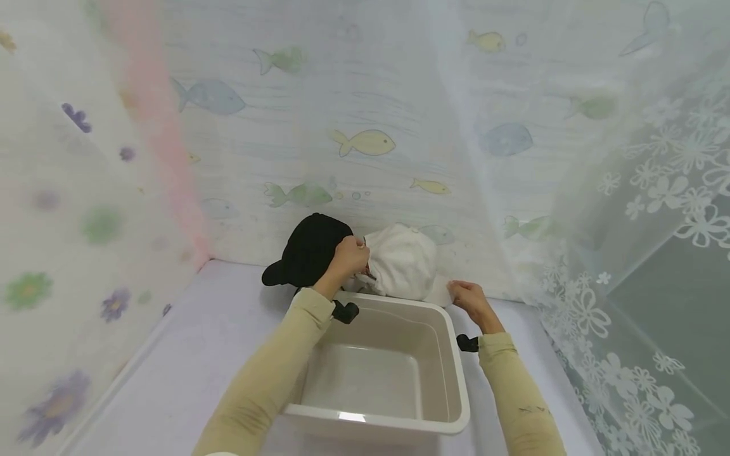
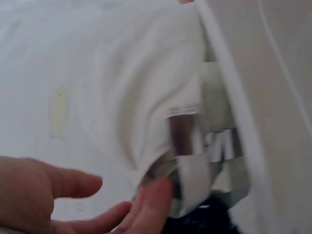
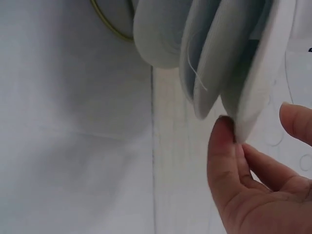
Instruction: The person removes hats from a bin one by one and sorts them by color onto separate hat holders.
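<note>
Several white caps (image 1: 402, 259) are nested behind the tub, their stacked brims (image 3: 214, 63) showing in the right wrist view. My left hand (image 1: 350, 256) is at the back straps (image 2: 192, 175) of the white caps, beside a black cap (image 1: 313, 250). Its thumb stands apart from the fingers, and the blurred fingertips reach the strap opening. At the other end, my right hand (image 1: 469, 297) touches the lower edge of one brim with its fingertips, the thumb held away from it.
A beige plastic tub (image 1: 376, 424) with nothing inside stands in front of the caps, between my forearms. White sheeting (image 1: 222, 329) covers the surface. Behind rises a curtain with drawn fish (image 1: 371, 142); flowered curtains (image 1: 644, 392) hang at the sides.
</note>
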Available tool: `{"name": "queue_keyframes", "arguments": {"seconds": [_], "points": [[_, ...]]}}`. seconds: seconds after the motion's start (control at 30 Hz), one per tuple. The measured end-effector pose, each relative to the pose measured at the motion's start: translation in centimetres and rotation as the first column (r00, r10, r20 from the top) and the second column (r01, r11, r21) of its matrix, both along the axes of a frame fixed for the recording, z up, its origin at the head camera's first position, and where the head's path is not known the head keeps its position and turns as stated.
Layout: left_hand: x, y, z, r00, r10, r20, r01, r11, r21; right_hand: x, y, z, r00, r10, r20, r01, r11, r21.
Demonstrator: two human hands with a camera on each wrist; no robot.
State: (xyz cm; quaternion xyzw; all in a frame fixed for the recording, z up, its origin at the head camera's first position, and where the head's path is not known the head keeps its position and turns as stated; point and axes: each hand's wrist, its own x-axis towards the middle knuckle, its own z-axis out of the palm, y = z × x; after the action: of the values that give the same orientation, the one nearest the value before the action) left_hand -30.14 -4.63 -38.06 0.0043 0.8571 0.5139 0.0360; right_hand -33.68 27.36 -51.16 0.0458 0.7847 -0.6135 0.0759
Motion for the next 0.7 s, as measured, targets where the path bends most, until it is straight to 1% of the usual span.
{"name": "queue_keyframes", "arguments": {"seconds": [0.1,0.2,0.3,0.37,0.43,0.53,0.6,0.7], "points": [[0.1,-0.6,1.6,0.997,-0.080,-0.006,0.079,0.993,-0.084,0.1,0.3,0.6,1.000,0.008,0.008,-0.008,1.000,0.018],[0.1,-1.4,2.8,0.990,-0.138,-0.039,0.132,0.984,-0.119,0.3,0.6,1.1,1.000,0.015,0.018,-0.016,1.000,0.024],[-0.2,-2.2,3.4,0.985,-0.157,-0.077,0.146,0.981,-0.129,0.6,0.7,1.1,0.999,0.030,0.029,-0.031,0.999,0.024],[-0.8,-2.5,3.4,0.983,-0.155,-0.098,0.140,0.980,-0.141,0.8,0.6,1.0,0.998,0.044,0.040,-0.045,0.999,0.020],[-1.9,-2.4,3.4,0.981,-0.160,-0.112,0.144,0.980,-0.137,1.0,0.5,0.8,0.998,0.055,0.044,-0.056,0.998,0.022],[-4.3,-1.9,3.2,0.978,-0.176,-0.114,0.159,0.977,-0.140,0.9,0.5,0.4,0.998,0.052,0.042,-0.053,0.999,0.010],[-5.7,-1.5,3.2,0.979,-0.181,-0.093,0.167,0.975,-0.146,0.8,0.4,0.2,0.999,0.041,0.032,-0.041,0.999,0.006],[-7.8,-1.2,2.8,0.985,-0.169,-0.034,0.159,0.967,-0.201,0.6,0.1,-0.1,0.999,0.017,0.029,-0.017,1.000,-0.022]]}}
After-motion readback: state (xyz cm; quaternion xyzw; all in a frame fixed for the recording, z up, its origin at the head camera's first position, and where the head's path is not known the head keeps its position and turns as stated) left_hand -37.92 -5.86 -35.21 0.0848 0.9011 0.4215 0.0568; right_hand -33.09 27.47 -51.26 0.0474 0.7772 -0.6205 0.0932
